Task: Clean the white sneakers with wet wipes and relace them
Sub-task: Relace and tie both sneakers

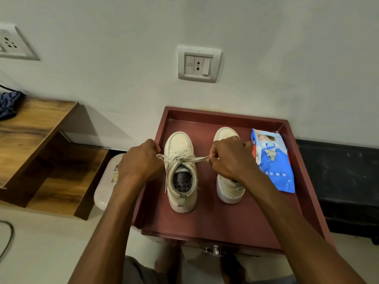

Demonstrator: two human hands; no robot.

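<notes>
Pinches lace (200, 159) ends with fingers (156, 149) of left hand (141, 161) and right hand (230, 158); risks a loose knot or dragging the sneaker (180, 143) if tugged unevenly.

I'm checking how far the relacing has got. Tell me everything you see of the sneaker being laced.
The sneaker is off-white, leather-like, with a thick pale sole, a heel tab and a grey perforated insole. It stands upright on the red tray, toe to the wall, left of the other sneaker and apart from it. Its lace crosses above the tongue; the left hand and right hand each pinch a strand, pulled sideways.
</notes>
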